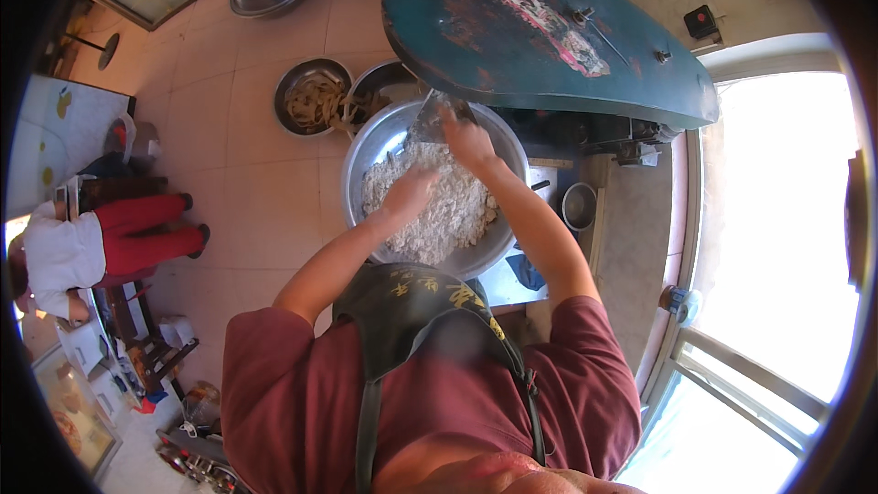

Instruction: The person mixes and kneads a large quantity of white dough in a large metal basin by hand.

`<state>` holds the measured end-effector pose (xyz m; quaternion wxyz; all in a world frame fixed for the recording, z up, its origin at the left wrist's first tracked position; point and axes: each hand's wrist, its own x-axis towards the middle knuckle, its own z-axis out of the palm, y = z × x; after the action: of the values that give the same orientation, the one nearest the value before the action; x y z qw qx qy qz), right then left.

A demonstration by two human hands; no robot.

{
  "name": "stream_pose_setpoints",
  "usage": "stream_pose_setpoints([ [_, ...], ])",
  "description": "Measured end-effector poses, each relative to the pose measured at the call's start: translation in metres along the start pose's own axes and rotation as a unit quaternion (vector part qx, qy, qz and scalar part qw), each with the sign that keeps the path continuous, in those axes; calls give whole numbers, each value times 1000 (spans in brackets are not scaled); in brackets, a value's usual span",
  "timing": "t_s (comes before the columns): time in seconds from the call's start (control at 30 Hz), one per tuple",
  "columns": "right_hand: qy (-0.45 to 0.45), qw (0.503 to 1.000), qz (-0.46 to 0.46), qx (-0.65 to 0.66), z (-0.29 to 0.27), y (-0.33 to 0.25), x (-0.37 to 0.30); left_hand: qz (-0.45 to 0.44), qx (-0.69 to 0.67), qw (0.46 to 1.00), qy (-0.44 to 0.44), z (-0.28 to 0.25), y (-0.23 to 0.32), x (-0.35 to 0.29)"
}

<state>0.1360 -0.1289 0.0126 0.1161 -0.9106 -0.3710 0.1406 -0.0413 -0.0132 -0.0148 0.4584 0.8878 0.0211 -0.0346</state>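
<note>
The left hand (407, 194) lies curled in the crumbly white dough (439, 210) inside the big metal bowl (361, 174). The right hand (466, 139) grips a flat metal scraper (425, 123) at the bowl's far rim. Both arms reach forward, elbows bent. Best to scrape slowly, keeping crumbs inside.

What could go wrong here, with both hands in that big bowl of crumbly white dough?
The metal bowl seems to sit at a counter edge; hard pressing by the left hand might tip it. The right hand works close under the blue machine and could knock against it. Crumbly dough may spill over the rim.
</note>
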Motion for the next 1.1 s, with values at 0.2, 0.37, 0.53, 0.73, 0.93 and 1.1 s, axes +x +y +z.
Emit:
stream_pose_setpoints([
  [0.2, 25, 994, 52, 92, -30, 13, -16, 40, 172, 981, 84, -37, 38, 89],
  [0.37, 25, 989, 69, 132, -38, 12, -52, 85, 227, 965, 99, -30, 31, 107],
  [0.53, 40, 987, 57, 147, -17, 10, -40, 118, 210, 963, 118, -26, 29, 73],
  [0.73, 52, 992, 35, 111, -50, -14, -32, 106, 78, 989, 65, -24, 11, -2],
  [0.93, 22, 999, 4, 36, 15, 18, 5, -106, 232, 967, -15, 20, -44, -71],
  [1.1, 20, 996, 31, 80, 8, 30, -3, -103, 289, 948, -79, 28, -66, -80],
])
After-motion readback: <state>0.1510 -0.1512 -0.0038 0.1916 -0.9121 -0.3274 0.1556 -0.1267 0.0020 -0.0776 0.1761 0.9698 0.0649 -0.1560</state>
